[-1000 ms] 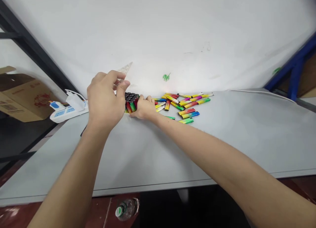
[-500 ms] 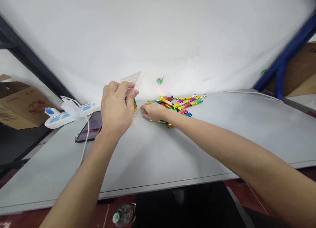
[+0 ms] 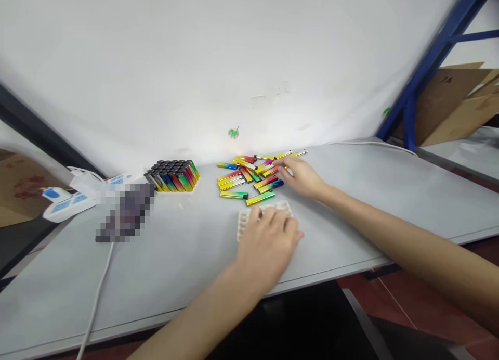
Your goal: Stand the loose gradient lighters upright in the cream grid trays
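Covering most of the pale tray [image 3: 243,223], just below the middle of the frame, the left hand [image 3: 271,240] has its fingers bent over the top; hand and blur hide the contact, so I cannot tell whether its grip is clenched on the tray. Right of centre, the right hand [image 3: 300,175] is at the right edge of the loose lighters [image 3: 246,175], fingers loosely curved; whether its grip grasps one, I cannot tell. These lighters lie flat and overlapping in the middle of the frame, metallic yellow, red, green and blue, near the wall [image 3: 195,63]. Left of them, apart, a bundle [image 3: 173,175] of lighters stands close-packed, black tops up. Further left on the worktop [image 3: 175,266] are a dark pixelated patch [image 3: 130,214], a white power strip [image 3: 70,206] and, at lower left, a white cable [image 3: 99,292]. A cardboard box [image 3: 440,100] shows at upper right, behind a blue frame [image 3: 432,61].
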`<action>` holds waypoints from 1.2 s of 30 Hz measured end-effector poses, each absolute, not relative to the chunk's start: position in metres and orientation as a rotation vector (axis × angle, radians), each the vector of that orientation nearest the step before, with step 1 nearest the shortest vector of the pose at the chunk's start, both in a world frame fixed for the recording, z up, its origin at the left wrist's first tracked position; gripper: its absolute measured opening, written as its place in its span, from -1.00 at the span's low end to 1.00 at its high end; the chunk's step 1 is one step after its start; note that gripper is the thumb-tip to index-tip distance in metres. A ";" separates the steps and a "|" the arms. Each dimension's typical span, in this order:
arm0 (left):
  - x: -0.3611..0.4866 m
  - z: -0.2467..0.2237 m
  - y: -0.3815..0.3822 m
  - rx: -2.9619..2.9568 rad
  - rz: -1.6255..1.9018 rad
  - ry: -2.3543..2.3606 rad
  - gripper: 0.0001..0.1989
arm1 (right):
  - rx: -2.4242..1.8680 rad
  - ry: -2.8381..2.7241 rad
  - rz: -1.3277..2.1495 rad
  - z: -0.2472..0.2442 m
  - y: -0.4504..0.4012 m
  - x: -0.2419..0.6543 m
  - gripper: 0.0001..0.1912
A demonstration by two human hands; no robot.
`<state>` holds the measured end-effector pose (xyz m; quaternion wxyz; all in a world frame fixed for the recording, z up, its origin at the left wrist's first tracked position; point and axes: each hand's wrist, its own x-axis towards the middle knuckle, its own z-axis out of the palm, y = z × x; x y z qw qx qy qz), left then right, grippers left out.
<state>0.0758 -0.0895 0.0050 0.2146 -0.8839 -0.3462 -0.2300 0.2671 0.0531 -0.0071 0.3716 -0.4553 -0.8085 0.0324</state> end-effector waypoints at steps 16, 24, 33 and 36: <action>0.039 0.001 0.003 -2.479 -0.982 -1.383 -0.80 | -1.055 -2.297 0.407 -0.009 0.025 0.272 -0.72; 0.029 -0.004 -0.001 -2.640 -0.635 -1.514 -0.77 | -1.143 -2.355 0.444 -0.004 0.024 0.272 -0.84; 0.035 -0.005 0.003 -2.701 -0.824 -1.518 -0.80 | -1.178 -1.886 0.756 0.001 0.019 0.265 -0.72; 0.042 -0.002 -0.001 -2.701 -0.932 -1.543 -0.83 | -0.994 -1.712 0.920 0.001 0.015 0.257 -0.69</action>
